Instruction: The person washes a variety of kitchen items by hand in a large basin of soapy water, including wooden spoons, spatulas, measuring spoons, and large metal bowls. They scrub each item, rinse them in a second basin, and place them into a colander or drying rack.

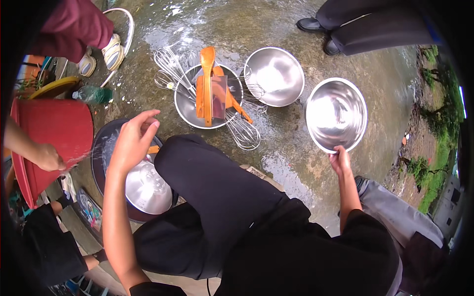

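Note:
My right hand (340, 160) grips the near rim of a shiny stainless steel mixing bowl (351, 125), tilted so its inside faces me. My left hand (131, 142) hangs with nothing in it, fingers loosely bent and thumb apart, above a dark basin (102, 162). In that basin a wet metal bowl (150, 190) lies beside my knee, and an orange-brown handle (153, 149) shows behind my wrist. Ahead, a steel bowl (185, 114) carries a wooden spoon (207, 59), a flat scraper (219, 97) and several wire whisks (168, 64). Another steel bowl (274, 76) rests to its right.
The concrete floor (229, 26) is wet. At left another person's hand (50, 157) is by a red plastic tub (70, 122) with spraying water; a green plastic bottle (94, 94) and a white hose (129, 22) lie beyond. Bystanders' shoes (311, 25) stand ahead.

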`<state>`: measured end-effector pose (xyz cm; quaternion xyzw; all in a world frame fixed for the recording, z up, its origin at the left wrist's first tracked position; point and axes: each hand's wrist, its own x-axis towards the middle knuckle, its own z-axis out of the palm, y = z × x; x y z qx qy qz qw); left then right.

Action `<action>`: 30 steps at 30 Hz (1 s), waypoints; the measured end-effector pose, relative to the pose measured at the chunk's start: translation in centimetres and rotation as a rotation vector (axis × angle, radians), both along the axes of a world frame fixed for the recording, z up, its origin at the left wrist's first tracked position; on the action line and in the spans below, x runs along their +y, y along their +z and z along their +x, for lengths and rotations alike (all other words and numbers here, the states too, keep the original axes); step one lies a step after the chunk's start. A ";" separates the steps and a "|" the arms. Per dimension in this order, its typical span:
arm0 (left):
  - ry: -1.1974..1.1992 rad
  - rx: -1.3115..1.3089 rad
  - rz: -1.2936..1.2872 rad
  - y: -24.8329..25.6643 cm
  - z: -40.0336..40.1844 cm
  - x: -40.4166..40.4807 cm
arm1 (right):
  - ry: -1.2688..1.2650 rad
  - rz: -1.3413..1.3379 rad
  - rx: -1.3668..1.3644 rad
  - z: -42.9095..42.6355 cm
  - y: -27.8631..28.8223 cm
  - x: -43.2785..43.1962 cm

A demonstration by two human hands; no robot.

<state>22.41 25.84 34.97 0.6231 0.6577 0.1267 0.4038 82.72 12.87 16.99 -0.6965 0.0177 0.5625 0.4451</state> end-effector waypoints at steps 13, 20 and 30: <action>-0.052 0.115 -0.055 -10.4 0.7 3.0 | -0.236 -0.041 0.291 -4.0 -7.6 -4.8; -0.084 0.277 -0.017 -14.9 2.9 6.5 | -0.151 -0.084 0.312 -4.5 -9.1 -5.4; 0.185 -0.032 0.335 -13.8 10.5 5.4 | -0.217 -0.092 0.365 -5.3 -7.7 -5.0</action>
